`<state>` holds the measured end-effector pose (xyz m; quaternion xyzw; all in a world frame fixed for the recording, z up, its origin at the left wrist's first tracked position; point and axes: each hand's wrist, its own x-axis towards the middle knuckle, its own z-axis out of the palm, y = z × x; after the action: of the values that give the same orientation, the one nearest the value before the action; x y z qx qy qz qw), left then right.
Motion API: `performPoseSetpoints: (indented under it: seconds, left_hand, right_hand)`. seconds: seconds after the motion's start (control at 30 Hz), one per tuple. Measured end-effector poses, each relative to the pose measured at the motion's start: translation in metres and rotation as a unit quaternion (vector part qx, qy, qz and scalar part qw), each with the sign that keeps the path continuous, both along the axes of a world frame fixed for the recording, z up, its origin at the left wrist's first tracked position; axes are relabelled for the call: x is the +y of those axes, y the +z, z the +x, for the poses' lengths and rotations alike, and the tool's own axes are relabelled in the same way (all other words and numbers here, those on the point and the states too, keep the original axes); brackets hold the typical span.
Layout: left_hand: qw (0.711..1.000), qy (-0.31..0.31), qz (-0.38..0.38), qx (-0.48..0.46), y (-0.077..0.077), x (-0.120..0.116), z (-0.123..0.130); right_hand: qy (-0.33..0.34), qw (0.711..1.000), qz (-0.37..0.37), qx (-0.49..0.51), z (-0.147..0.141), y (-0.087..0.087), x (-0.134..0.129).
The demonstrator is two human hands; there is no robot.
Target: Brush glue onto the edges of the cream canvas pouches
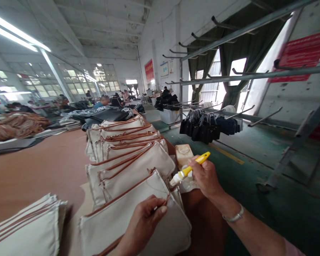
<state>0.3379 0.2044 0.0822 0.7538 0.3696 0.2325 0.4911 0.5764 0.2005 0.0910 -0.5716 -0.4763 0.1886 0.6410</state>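
Observation:
Closed round the yellow handle of a brush (188,171) is my right hand (206,177), at the right of the front pieces. The brush's whitish bristles point down-left, beside the upper right corner of the nearest cream piece (133,204). My left hand (146,220) lies over that piece, thumb and fingers pinching a thin brown strip (166,200) at its edge. Behind it, more cream pieces with brown trim (138,167) overlap in a row. A stained, pale container (184,154) stands just beyond my right hand.
Another stack of cream pieces (29,227) lies at the lower left on the brown table (42,170). Dark material (106,115) is piled farther back. A metal rack (245,74) with hanging black bags (200,126) stands to the right. Several people sit in the background.

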Motion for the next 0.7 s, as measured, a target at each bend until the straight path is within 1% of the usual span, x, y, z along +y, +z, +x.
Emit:
performPoseSetpoints:
  seconds: [0.07, 0.13, 0.23, 0.3, 0.33, 0.37, 0.47, 0.5, 0.57, 0.63, 0.7]
  left_hand:
    - [1.0, 0.016, 0.016, -0.001, -0.001, -0.006, 0.002]
    - [0.999, 0.03, 0.021, 0.004, -0.002, -0.01, 0.005]
    - [0.999, 0.036, 0.02, 0.018, -0.003, -0.013, 0.006]
    - [0.999, 0.034, 0.022, 0.027, -0.003, -0.013, 0.006]
    - [0.999, 0.033, 0.025, 0.031, -0.003, -0.013, 0.005]
    - [0.998, 0.034, 0.029, 0.035, -0.003, -0.013, 0.005]
    - [0.998, 0.037, 0.041, 0.043, -0.004, -0.012, 0.005]
    - [0.997, 0.038, 0.045, 0.045, -0.003, -0.012, 0.005]
    - [0.997, 0.037, 0.047, 0.049, 0.002, -0.011, 0.006]
    - [0.997, 0.042, 0.052, 0.047, 0.014, -0.01, 0.009]
    - [0.997, 0.042, 0.051, 0.035, 0.036, -0.01, 0.015]
  right_hand:
    - [0.025, 0.999, -0.012, 0.046, 0.002, -0.003, 0.001]
    - [0.082, 0.991, -0.041, 0.095, -0.001, -0.004, 0.0]
    - [0.186, 0.965, -0.096, 0.157, -0.007, 0.0, -0.005]
    - [0.225, 0.949, -0.111, 0.189, -0.006, 0.004, -0.008]
    - [0.223, 0.948, -0.11, 0.199, -0.004, 0.006, -0.008]
    - [0.206, 0.952, -0.101, 0.203, -0.002, 0.007, -0.008]
    - [0.131, 0.97, -0.078, 0.187, -0.001, 0.003, -0.008]
    - [0.13, 0.972, -0.079, 0.181, -0.003, 0.002, -0.009]
    - [0.167, 0.962, -0.084, 0.201, -0.004, 0.002, -0.013]
    - [0.183, 0.946, -0.064, 0.261, 0.001, 0.01, -0.019]
    - [0.15, 0.93, -0.011, 0.334, 0.015, 0.025, -0.027]
